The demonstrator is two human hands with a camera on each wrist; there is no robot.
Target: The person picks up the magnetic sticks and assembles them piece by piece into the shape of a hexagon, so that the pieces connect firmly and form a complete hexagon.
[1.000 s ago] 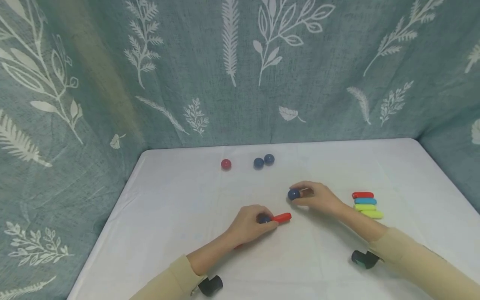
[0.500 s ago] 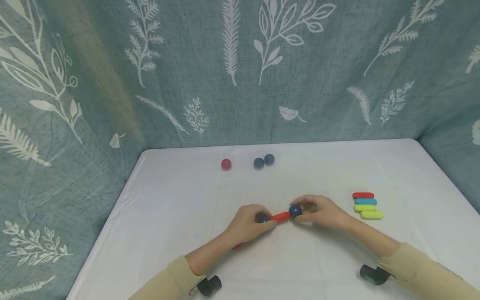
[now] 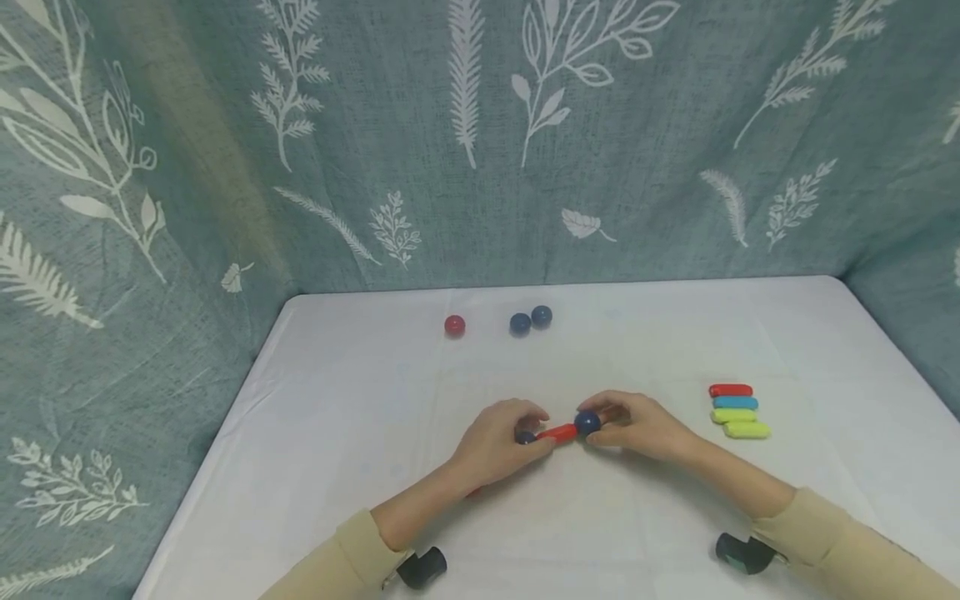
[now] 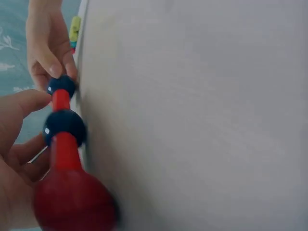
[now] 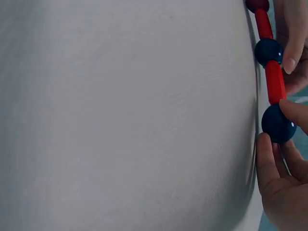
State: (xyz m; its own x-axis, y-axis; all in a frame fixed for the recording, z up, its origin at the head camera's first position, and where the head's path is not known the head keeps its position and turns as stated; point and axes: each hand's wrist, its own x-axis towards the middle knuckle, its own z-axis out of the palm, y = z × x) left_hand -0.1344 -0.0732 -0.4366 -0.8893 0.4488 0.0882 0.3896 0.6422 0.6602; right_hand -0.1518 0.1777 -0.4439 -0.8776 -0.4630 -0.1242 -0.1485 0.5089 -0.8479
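Note:
A chain of balls and rods runs between the two hands. At its right end is a glossy blue ball (image 3: 587, 422), pinched by the right hand (image 3: 637, 425) between thumb and fingers. A red rod (image 5: 275, 83) joins it to a middle blue ball (image 4: 65, 127). Beyond that, a second red rod (image 4: 65, 153) leads to a dark red ball (image 4: 72, 202), which the left hand and wrist mostly hide in the head view. The left hand (image 3: 495, 446) holds the chain around the middle blue ball, its thumb along the first red rod.
Toward the back of the white table (image 3: 352, 367) lie a loose red ball (image 3: 454, 326) and two blue balls (image 3: 521, 324). On the right, a red rod (image 3: 731, 390), a blue rod (image 3: 735, 402) and two yellow-green rods (image 3: 747, 430) lie in a stack of rows. A patterned curtain (image 3: 420, 125) surrounds the table.
The right hand has brought its blue ball down and toward the person, against the free end of the red rod. The left hand has stayed nearly in place, its fingers slightly loosened.

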